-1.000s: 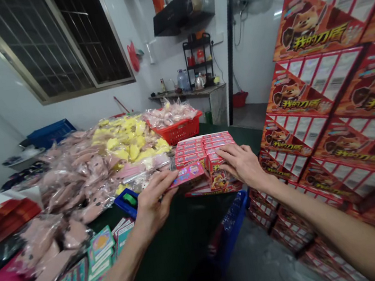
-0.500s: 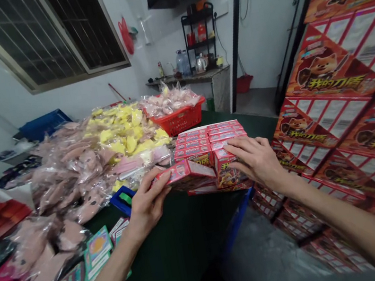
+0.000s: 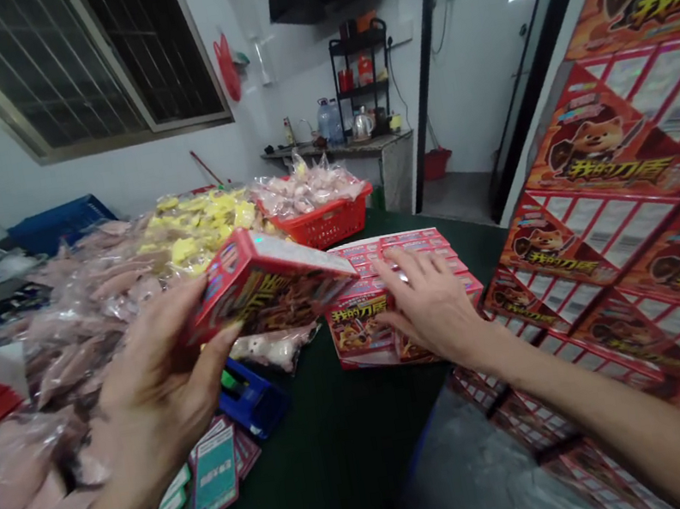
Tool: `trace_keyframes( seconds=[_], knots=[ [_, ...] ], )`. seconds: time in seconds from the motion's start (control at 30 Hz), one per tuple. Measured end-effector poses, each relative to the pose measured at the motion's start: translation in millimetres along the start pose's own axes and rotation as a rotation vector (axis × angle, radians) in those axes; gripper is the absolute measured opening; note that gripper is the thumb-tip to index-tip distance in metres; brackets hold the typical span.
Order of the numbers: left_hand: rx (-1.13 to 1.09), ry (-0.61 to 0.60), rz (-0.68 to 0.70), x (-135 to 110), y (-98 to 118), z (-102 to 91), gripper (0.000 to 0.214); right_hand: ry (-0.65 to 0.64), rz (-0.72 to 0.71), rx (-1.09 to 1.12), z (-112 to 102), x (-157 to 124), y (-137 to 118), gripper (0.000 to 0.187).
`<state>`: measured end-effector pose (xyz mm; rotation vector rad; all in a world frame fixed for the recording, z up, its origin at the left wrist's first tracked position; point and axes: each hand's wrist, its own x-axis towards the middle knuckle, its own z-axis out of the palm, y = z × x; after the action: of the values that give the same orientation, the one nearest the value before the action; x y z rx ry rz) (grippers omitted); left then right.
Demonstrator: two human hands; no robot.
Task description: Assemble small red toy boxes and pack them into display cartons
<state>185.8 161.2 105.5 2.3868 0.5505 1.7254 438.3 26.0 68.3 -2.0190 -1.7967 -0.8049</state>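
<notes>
My left hand [image 3: 164, 371] is closed around one end of a small red printed box [image 3: 273, 287], thumb along its lower edge. The box is tilted, raised above the table, with its pale side facing up. My right hand [image 3: 429, 300] lies with spread fingers across the top of a block of similar red boxes [image 3: 362, 329]. Its thumb reaches toward the front faces, and the hand hides part of the block. Below the lifted box lies a blue holder [image 3: 257, 403] with a green part inside. Teal-backed cards [image 3: 217, 475] lie in loose piles near my left forearm.
Bagged pink plush pieces [image 3: 81, 306] and yellow ones [image 3: 191, 223] heap up along the left. Behind the boxes stands a red basket [image 3: 328, 223] of more bags. Tall stacks of red cartons [image 3: 609, 149] rise at right beside the dark green table [image 3: 326, 483].
My left hand has lifted the red box up and left, toward the camera, away from the block. My right hand has shifted left across the box tops, its fingers now more spread.
</notes>
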Motion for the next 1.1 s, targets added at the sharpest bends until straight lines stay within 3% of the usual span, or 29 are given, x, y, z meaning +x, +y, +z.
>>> trace_keyframes(
  seconds=[0.13, 0.27, 0.5, 0.63, 0.73, 0.9, 1.1],
  knots=[
    [-0.03, -0.088, 0.197, 26, -4, 15.6, 0.053, -0.122, -0.05, 0.0, 10, 13, -3, 0.05],
    [0.029, -0.065, 0.306, 41, -6, 18.3, 0.056, -0.088, -0.039, 0.077, 10, 11, 2, 0.037],
    [-0.033, -0.133, 0.209, 59, -2, 34.7, 0.046, -0.245, -0.008, 0.096, 3, 22, 0, 0.032],
    [-0.069, -0.16, 0.193, 62, -8, 46.1, 0.046, -0.231, -0.046, 0.143, 4, 25, 0, 0.029],
    [-0.109, -0.174, 0.193, 63, -13, 53.0, 0.046, -0.196, -0.037, 0.181, 7, 23, 2, 0.036],
    [-0.169, -0.19, 0.18, 74, -16, 66.1, 0.045, -0.194, 0.046, 0.293, 8, 28, 6, 0.069],
    [-0.198, -0.271, 0.206, 92, -18, 79.5, 0.044, -0.287, 0.052, 0.253, 6, 44, 9, 0.062]
  ],
)
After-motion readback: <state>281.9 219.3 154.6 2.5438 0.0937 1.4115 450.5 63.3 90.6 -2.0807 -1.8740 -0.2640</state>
